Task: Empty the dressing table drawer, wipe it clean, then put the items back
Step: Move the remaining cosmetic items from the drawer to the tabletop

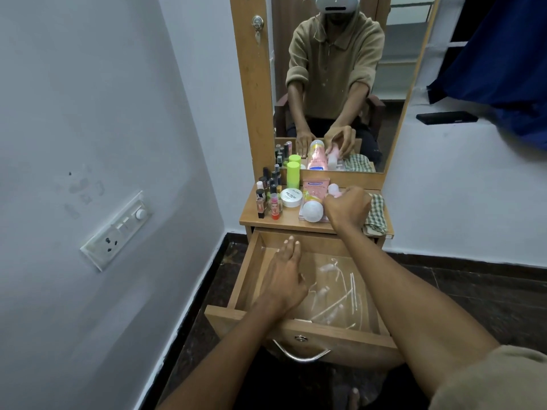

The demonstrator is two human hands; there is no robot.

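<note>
— Drawer pulled wide open, nearly emptied; only a clear plastic liner with thin white sticks left inside.

— Left hand?

— Flat, fingers straight, resting palm-down on the drawer bottom at its left side, holding nothing.

— Right hand?

— Up on the table, curled round a small pink bottle, beside the white-capped bottle and the checked cloth.

— Advice?

— Best set upright in a free gap, clear of the nail polishes at left; then lift out the liner whole before wiping.
</note>
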